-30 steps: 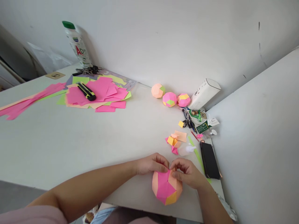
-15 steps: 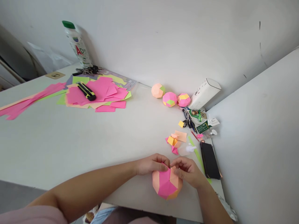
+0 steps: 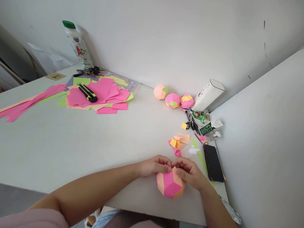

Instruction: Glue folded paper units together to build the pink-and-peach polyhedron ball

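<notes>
A faceted paper ball [image 3: 171, 185] in pink, peach and orange is held between my two hands near the table's front edge. My left hand [image 3: 155, 166] pinches its upper left rim, the thumb lying on a pink face. On the upper right, my right hand [image 3: 190, 173] grips a peach face between thumb and curled fingers. The fingertips of both hands nearly meet at the top of the ball, and what lies under them is hidden. Just beyond the hands are small folded paper pieces [image 3: 175, 143] in orange, peach and pink, beside a clear glue bottle [image 3: 193, 151] with a white nozzle.
Three finished-looking paper balls [image 3: 172, 100] sit by the wall beside a white box [image 3: 209, 95]. Scissors [image 3: 192, 123] and a black pouch [image 3: 213, 163] lie on the right. To the left, a utility knife [image 3: 87, 92] rests on pink paper sheets [image 3: 104, 90], near a white bottle [image 3: 79, 47].
The paper ball has shifted slightly up and to the right and turned a little in my hands. Both hands keep their grip on it.
</notes>
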### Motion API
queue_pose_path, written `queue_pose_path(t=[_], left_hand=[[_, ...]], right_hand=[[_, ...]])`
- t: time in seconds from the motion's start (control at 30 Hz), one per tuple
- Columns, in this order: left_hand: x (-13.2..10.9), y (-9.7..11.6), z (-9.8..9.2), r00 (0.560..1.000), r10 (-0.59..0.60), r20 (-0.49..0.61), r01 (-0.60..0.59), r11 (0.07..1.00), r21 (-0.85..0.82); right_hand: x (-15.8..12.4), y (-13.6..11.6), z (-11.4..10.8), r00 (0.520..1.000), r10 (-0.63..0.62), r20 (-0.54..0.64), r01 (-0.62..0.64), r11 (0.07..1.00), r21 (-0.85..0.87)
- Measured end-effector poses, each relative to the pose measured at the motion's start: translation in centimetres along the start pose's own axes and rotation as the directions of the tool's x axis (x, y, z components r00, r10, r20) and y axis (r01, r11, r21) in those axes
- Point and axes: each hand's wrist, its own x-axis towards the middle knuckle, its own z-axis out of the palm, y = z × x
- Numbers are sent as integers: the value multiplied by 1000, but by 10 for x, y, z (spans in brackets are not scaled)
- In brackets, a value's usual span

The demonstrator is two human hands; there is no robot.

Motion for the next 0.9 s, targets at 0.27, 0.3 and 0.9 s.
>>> queue_pose_path(t=[0.27, 0.3, 0.9], left_hand=[[0, 2, 1, 1000, 21, 11, -21, 1000, -16], [0, 3, 1, 1000, 15, 8, -14, 1000, -12], [0, 3, 1, 1000, 7, 11, -7, 1000, -19]], right_hand=[[2, -7, -4, 1000, -14, 18, 16, 992, -122], [3, -6, -3, 1000, -23, 20, 25, 992, -125], [5, 1, 2, 996, -88, 11, 88, 996, -17]])
